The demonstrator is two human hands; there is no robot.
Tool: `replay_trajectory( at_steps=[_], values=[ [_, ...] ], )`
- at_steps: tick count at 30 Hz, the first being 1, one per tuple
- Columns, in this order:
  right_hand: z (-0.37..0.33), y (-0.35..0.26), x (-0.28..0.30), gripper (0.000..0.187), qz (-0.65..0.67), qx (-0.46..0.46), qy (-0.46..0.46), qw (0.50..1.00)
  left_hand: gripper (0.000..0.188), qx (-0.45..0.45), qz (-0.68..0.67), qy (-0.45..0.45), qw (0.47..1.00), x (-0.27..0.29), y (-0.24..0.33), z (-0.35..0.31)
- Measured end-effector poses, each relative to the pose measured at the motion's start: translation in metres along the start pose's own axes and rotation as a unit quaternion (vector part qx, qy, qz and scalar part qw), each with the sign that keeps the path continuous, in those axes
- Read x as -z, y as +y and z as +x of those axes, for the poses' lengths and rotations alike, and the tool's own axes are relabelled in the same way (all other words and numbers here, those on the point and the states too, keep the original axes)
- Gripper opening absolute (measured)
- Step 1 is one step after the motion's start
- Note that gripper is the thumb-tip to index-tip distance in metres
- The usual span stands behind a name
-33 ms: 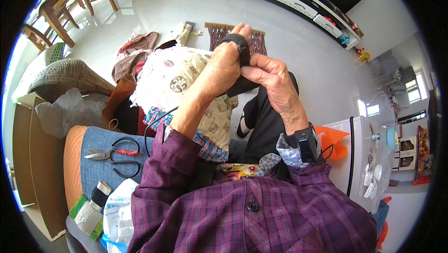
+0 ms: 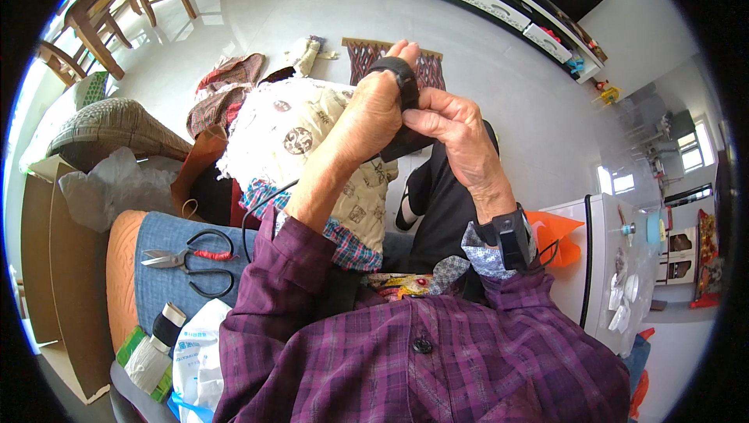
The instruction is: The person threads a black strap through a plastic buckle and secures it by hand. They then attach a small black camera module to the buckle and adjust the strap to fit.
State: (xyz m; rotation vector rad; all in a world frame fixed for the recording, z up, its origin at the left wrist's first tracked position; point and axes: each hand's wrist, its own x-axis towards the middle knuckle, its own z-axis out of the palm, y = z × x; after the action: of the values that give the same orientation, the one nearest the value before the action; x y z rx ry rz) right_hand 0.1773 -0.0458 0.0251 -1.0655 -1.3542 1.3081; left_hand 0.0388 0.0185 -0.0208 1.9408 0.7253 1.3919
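Observation:
A black strap circles my left hand, whose visible fingertips stretch up and away past it. Under that hand is a dark object, mostly hidden, and a thin black cable runs back from there toward my left sleeve. My right hand is closed, thumb against fingers, pinching at the strap beside the left palm; the exact bit it grips is covered. Strapped to my right wrist is a black box-shaped device with a short cable.
Black-handled scissors lie on blue denim cloth at left, near a white thread bundle and a plastic bag. Cream printed fabric is heaped before me. A cardboard box stands far left, a white cabinet at right.

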Motion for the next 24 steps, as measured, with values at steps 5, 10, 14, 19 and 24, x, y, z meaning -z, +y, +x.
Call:
replay_trajectory(
  at_steps=[5, 10, 14, 19, 24],
  values=[
    [0.01, 0.003, 0.004, 0.019, 0.121, -0.018, -0.01, 0.992, 0.052, 0.01, 0.03, 0.02, 0.999, -0.006, 0.002, -0.002],
    [0.016, 0.006, 0.003, 0.017, 0.111, -0.008, 0.005, 0.994, 0.057, -0.018, 0.084, 0.004, 0.996, -0.004, 0.008, -0.002],
    [0.011, 0.004, 0.002, 0.014, 0.039, 0.047, 0.002, 0.998, 0.063, -0.039, 0.104, -0.021, 0.994, -0.001, 0.011, -0.002],
    [0.006, 0.002, 0.0, 0.014, -0.009, 0.074, -0.011, 0.997, 0.078, -0.094, 0.192, -0.006, 0.977, -0.002, 0.011, -0.002],
    [0.003, -0.001, -0.004, 0.019, -0.137, 0.122, 0.024, 0.983, 0.091, 0.012, 0.024, -0.028, 0.999, -0.007, 0.009, -0.007]
  ],
)
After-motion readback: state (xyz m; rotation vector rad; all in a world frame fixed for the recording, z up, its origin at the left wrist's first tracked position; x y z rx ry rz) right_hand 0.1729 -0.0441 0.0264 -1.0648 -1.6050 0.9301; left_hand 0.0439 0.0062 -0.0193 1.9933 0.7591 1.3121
